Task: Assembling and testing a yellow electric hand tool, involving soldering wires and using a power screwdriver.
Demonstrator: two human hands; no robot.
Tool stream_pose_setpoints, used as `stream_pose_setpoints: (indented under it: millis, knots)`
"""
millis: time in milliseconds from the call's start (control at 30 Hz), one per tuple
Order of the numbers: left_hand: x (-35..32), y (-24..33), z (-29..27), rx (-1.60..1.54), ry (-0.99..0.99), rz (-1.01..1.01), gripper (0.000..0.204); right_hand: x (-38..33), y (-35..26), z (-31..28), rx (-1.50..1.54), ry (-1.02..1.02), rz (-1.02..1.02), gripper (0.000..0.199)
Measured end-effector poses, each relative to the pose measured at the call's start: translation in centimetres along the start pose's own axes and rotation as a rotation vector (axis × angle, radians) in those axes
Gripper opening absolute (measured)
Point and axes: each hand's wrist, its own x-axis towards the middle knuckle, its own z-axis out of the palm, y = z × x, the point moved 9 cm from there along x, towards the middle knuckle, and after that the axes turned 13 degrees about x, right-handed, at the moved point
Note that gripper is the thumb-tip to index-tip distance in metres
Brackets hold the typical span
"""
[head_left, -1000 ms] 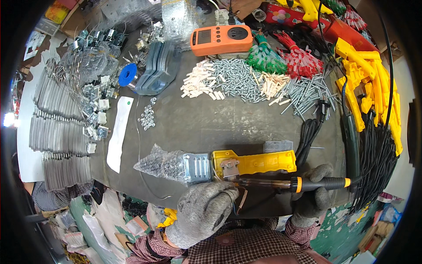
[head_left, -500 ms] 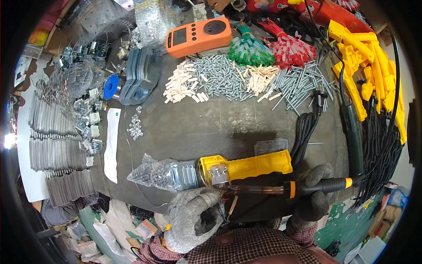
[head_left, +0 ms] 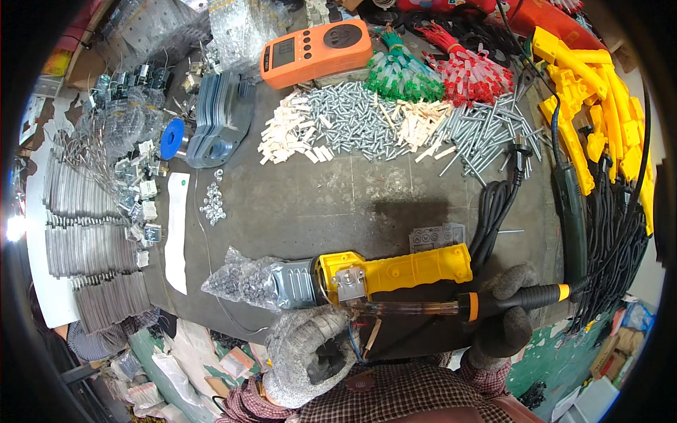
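Soldering iron [head_left: 462, 307]: right hand [head_left: 504, 333] grips it (left hand [head_left: 305, 352] curled, hold unclear).

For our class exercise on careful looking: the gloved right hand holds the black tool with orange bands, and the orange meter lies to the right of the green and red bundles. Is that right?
Not quite: the head view shows the orange meter left of the green bundle and red bundle. The gloved right hand does hold the black tool.
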Motion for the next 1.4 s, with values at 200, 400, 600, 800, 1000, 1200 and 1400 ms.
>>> stream_pose_setpoints:
  millis: [200, 400, 600, 800, 1000, 1200, 1400]
  knots:
    - [0.7, 0.2, -0.1, 0.0, 0.021, 0.009, 0.037, -0.2, -0.4, -1.2, 0.0, -0.011, -0.039, 0.038]
    - [0.8, 0.5, -0.3, -0.014, 0.012, 0.057, 0.041, -0.7, -0.6, -0.9, 0.028, 0.035, 0.031, 0.051]
    - [0.8, 0.4, 0.2, -0.003, 0.038, 0.099, 0.047, -0.5, -0.5, -1.4, -0.01, 0.111, -0.036, 0.051]
    - [0.6, 0.2, -0.1, -0.021, 0.003, 0.054, 0.05, -0.3, -1.0, -0.5, -0.072, 0.098, -0.03, 0.047]
    - [1.3, 1.1, -0.2, 0.024, 0.003, 0.069, 0.049, 0.8, -4.9, -0.2, -0.407, 0.094, -0.342, 0.041]
    - [0.9, 1.6, -1.0, 0.021, 0.086, 0.082, 0.044, 4.4, -7.6, 3.5, -0.279, -0.068, 0.004, 0.063]
    - [0.3, 1.6, -1.7, -0.011, 0.189, 0.131, 0.053, 10.7, -7.8, 14.9, -1.123, -0.559, -0.36, 0.03]
